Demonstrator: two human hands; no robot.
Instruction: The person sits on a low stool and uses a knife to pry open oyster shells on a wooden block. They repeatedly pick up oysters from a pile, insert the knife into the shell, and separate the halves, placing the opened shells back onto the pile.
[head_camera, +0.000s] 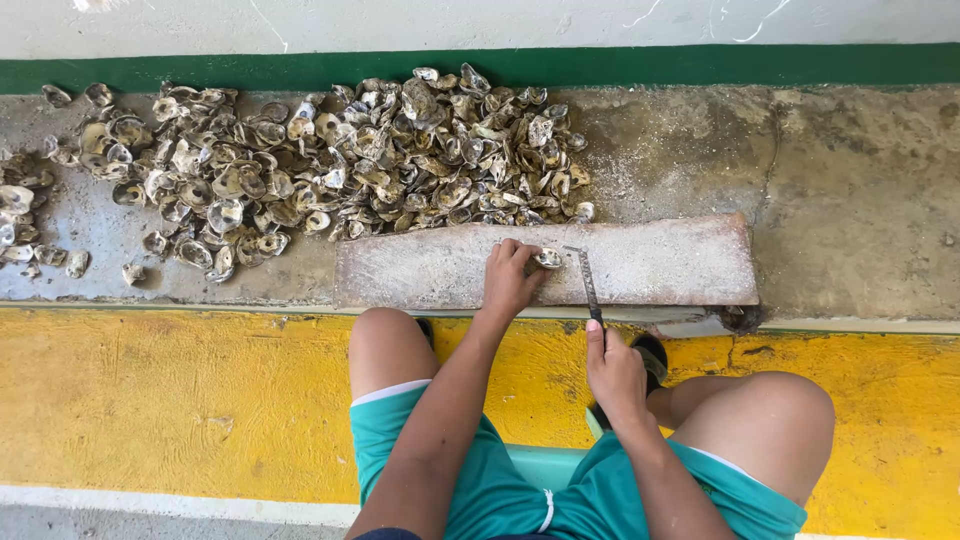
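While the left hand (510, 280) presses one small grey oyster shell (547, 258) onto the long flat grey stone slab (660, 265), the right hand (615, 375) is closed around a thin metal blade (588, 282).

Its handle is hidden inside the fist. The blade's long side runs up and away, tip just beside the shell. Fingers cover part of the shell. A big heap of rough grey shells (330, 165) lies behind.

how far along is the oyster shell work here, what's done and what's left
Hard to tell what is done: the big pile of oyster shells behind the plank looks unsorted, with no separate finished heap in view. In hand: the left hand pins one shell on the plank while the right hand holds a metal tool at it. Left: seemingly most of that pile.
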